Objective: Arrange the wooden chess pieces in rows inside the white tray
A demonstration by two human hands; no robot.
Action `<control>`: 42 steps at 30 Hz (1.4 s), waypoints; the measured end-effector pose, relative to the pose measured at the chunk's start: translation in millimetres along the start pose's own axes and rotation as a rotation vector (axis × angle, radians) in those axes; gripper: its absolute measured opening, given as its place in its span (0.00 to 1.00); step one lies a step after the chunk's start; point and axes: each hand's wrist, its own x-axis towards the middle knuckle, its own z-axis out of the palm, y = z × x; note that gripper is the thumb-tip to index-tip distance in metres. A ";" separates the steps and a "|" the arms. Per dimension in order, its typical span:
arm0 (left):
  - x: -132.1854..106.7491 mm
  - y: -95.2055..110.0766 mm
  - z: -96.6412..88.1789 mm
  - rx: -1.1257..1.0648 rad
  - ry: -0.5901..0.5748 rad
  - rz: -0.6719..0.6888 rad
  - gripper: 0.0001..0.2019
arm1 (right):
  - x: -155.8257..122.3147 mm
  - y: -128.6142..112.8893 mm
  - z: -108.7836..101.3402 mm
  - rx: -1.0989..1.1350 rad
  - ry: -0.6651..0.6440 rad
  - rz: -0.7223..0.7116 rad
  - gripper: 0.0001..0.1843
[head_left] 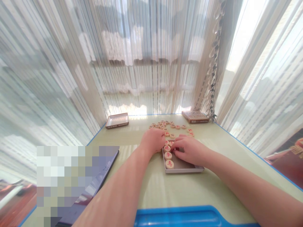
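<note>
A shallow grey tray lies on the pale green table, with round wooden game pieces marked in red lined up along its left side. My left hand rests at the tray's far left corner, fingers curled over pieces there. My right hand lies over the tray's far end, fingertips pinched on a piece beside the row. Several loose pieces are scattered on the table just beyond both hands.
An empty tray sits at the far left of the table, a printed box lid at the far right. A dark flat device lies near left. A blue plastic edge is nearest me. Sheer curtains surround the table.
</note>
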 end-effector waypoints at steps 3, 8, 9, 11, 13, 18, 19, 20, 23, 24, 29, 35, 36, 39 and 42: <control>-0.2 -0.7 -0.6 -0.006 -0.008 0.006 0.14 | -3.0 -4.5 -3.2 0.006 -0.018 0.001 0.10; -0.2 -1.8 -2.3 -0.008 0.003 -0.004 0.14 | -5.0 -12.8 -8.3 0.065 -0.057 -0.088 0.11; -0.2 -1.4 -3.0 -0.010 0.005 -0.004 0.14 | -4.9 -14.1 -8.7 0.074 -0.057 -0.108 0.12; -0.4 -0.1 -4.3 -0.012 0.001 -0.011 0.14 | -4.5 -15.6 -8.8 0.087 -0.061 -0.132 0.13; -0.4 1.2 -5.3 -0.010 -0.007 -0.017 0.14 | -4.2 -15.4 -8.2 0.095 -0.066 -0.136 0.13; -0.3 0.3 -4.2 0.000 -0.008 -0.004 0.14 | -3.6 -8.8 -5.9 0.090 -0.063 -0.073 0.13; -0.3 -0.2 -3.7 0.002 -0.004 0.000 0.14 | -3.3 -7.3 -5.4 0.080 -0.057 -0.052 0.13; -0.3 -0.6 -3.4 0.005 0.001 0.005 0.14 | -3.0 -5.9 -4.8 0.067 -0.049 -0.034 0.13; -0.2 -0.5 -3.8 0.015 0.006 0.012 0.14 | -1.8 -3.7 -3.1 0.025 -0.027 0.002 0.13; -0.3 0.0 -4.3 0.019 -0.001 0.007 0.14 | -1.4 -3.6 -2.5 0.015 -0.023 0.011 0.13; -0.6 2.0 -6.2 0.003 -0.018 -0.011 0.13 | 0.0 -5.0 -1.1 0.012 -0.031 0.016 0.13; 0.1 0.2 -4.8 0.001 0.010 0.025 0.13 | 0.7 -4.5 -2.9 0.007 -0.025 0.012 0.12; 0.2 -0.1 -4.5 0.002 0.013 0.030 0.13 | 0.6 -3.7 -3.4 -0.002 -0.012 0.018 0.12; 0.2 -0.7 -3.7 0.003 0.015 0.034 0.13 | 0.1 -0.1 -4.8 -0.029 0.064 0.053 0.12; -0.3 -0.8 -3.2 -0.001 0.007 0.026 0.14 | 0.3 5.2 -6.2 -0.050 0.137 0.123 0.11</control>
